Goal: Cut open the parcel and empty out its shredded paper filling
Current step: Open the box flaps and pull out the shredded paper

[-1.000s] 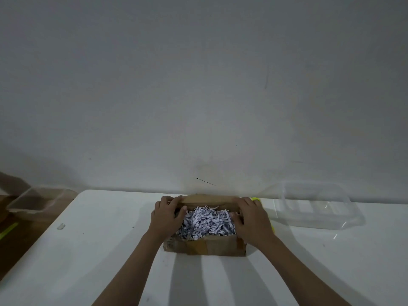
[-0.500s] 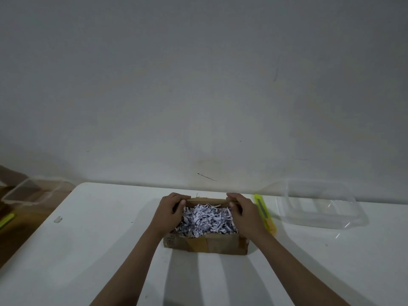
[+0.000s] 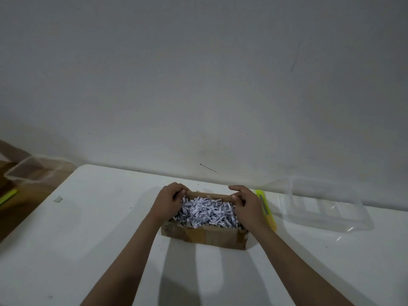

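An open brown cardboard parcel (image 3: 205,236) with tape on its front wall sits on the white table (image 3: 88,250). White and purple shredded paper (image 3: 207,212) fills it to the brim. My left hand (image 3: 169,200) grips the far flap at its left end, fingers curled over the edge. At the right end of that flap my right hand (image 3: 247,203) holds on in the same way. A yellow-green utility knife (image 3: 265,206) lies just right of the parcel, partly behind my right hand.
A clear plastic container (image 3: 326,204) lies on the table at the right. Beyond the table's left edge stands another clear tub (image 3: 33,171) on a brown surface, with a yellow-green object (image 3: 8,196) near it. The wall rises right behind the table.
Both hands slid from the parcel's sides toward its far edge and now grip the back flap, which has been pushed further back. The view shifted slightly.
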The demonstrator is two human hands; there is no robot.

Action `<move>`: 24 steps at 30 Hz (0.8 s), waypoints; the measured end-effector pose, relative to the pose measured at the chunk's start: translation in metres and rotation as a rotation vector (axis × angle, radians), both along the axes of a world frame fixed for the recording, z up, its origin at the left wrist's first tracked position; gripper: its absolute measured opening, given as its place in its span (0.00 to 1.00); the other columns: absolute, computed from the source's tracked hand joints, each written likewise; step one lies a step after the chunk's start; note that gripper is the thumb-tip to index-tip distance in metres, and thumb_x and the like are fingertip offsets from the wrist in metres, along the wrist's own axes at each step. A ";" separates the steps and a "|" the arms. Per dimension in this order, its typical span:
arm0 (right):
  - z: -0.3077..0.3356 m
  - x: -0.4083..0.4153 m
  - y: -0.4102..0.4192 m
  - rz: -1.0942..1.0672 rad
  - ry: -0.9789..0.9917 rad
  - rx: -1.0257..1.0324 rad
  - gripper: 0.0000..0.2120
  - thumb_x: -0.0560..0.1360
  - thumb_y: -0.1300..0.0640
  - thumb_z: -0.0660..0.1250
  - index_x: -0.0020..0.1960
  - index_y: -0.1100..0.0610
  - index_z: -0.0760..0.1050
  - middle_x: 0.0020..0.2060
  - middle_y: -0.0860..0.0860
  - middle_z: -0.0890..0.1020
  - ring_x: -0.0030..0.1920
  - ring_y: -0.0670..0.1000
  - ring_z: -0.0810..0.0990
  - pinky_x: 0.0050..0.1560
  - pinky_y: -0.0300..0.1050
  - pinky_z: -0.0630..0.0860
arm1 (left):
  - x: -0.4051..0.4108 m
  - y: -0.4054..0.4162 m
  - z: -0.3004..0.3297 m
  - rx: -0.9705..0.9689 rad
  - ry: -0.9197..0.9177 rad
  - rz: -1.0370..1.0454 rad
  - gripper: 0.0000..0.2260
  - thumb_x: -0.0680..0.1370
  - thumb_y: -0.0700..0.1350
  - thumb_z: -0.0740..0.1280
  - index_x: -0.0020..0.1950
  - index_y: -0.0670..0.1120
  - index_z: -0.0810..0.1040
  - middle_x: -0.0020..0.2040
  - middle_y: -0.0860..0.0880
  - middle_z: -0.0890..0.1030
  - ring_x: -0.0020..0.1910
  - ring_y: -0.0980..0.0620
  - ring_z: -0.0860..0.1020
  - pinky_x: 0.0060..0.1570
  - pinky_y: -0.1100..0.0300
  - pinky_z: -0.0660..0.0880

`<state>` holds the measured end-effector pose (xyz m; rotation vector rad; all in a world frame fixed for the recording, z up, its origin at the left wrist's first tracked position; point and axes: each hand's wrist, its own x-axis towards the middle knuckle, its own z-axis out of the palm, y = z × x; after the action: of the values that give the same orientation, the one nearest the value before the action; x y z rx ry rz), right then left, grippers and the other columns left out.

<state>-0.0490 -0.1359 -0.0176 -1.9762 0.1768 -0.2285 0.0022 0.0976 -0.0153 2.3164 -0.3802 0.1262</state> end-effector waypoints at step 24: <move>0.032 -0.021 0.034 0.275 0.356 -0.657 0.27 0.68 0.45 0.68 0.65 0.50 0.67 0.63 0.57 0.67 0.63 0.63 0.69 0.58 0.55 0.73 | -0.029 -0.023 0.015 0.367 0.249 0.031 0.22 0.75 0.58 0.63 0.68 0.53 0.70 0.70 0.44 0.68 0.69 0.43 0.65 0.67 0.48 0.66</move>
<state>-0.0697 -0.1017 0.0145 -2.6553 0.0558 0.2857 -0.0270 0.0744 -0.0004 2.6586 -0.2563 -0.2353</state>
